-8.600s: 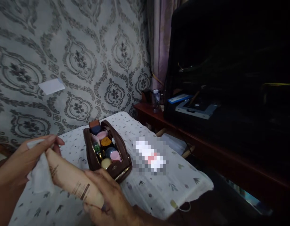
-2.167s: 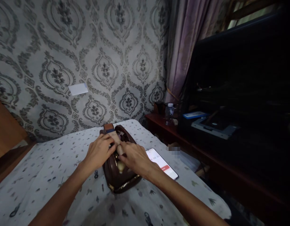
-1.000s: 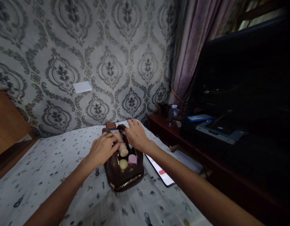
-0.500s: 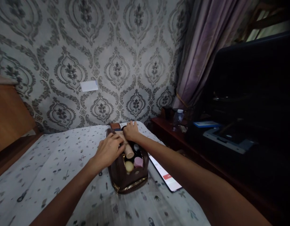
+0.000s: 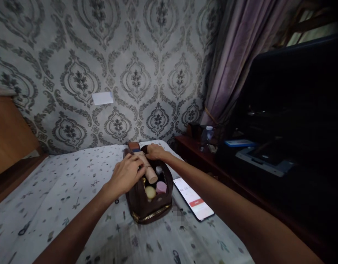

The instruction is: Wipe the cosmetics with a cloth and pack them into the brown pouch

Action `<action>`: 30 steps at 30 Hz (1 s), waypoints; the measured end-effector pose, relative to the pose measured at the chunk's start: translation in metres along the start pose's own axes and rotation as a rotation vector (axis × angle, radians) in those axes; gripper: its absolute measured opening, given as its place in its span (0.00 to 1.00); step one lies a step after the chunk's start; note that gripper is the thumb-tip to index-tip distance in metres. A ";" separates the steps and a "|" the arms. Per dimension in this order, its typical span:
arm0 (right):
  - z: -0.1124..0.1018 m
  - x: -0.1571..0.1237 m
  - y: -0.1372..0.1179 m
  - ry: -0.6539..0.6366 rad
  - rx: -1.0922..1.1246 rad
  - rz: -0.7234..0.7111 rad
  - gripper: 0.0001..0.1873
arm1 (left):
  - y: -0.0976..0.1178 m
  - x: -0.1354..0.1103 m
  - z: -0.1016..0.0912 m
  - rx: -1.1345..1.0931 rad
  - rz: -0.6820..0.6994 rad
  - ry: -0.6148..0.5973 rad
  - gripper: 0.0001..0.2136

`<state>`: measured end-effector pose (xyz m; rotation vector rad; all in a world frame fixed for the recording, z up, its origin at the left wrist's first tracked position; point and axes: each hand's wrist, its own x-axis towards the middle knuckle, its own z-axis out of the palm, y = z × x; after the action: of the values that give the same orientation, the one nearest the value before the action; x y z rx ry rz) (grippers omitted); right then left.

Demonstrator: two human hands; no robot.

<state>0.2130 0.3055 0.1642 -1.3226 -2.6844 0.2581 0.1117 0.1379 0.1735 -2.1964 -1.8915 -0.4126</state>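
A brown makeup bag (image 5: 149, 212) with gold zips lies unzipped on the bed. Inside it are a beige tube (image 5: 150, 175), a round yellow item (image 5: 150, 193), a pink-topped jar (image 5: 161, 187) and a grey-white cap (image 5: 158, 169). My left hand (image 5: 128, 173) is curled over the bag's left rim, with its thumb beside the tube. At the far right rim, my right hand (image 5: 156, 151) has its fingers closed on the bag's edge; its fingertips are partly hidden.
Right of the bag lies a phone (image 5: 197, 203) with a lit timer screen, partly under my right forearm. A clear bottle (image 5: 207, 135) stands on a dark red wooden ledge (image 5: 185, 141). Patterned wallpaper (image 5: 136, 77) rises behind the bed; a wooden panel (image 5: 12, 135) is at left.
My right hand has shifted slightly right and down along the bag's far rim, and the opening looks a bit wider. The left hand stays nearly still. The view has moved slightly.
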 end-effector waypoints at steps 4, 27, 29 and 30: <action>0.003 -0.014 0.013 0.051 0.335 -0.074 0.15 | 0.001 0.000 -0.001 -0.024 -0.024 0.014 0.11; 0.054 -0.062 0.026 0.359 1.208 -0.128 0.30 | -0.017 0.000 0.057 -0.634 -0.235 0.406 0.19; 0.052 -0.066 0.028 0.371 1.203 -0.123 0.31 | -0.019 -0.003 0.053 -0.677 -0.250 0.424 0.18; 0.051 -0.071 0.028 0.377 1.202 -0.119 0.32 | -0.021 -0.006 0.052 -0.702 -0.274 0.440 0.18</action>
<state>0.2676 0.2615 0.1050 -0.6900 -1.6785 1.2007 0.0943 0.1532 0.1222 -1.9238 -1.9675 -1.6699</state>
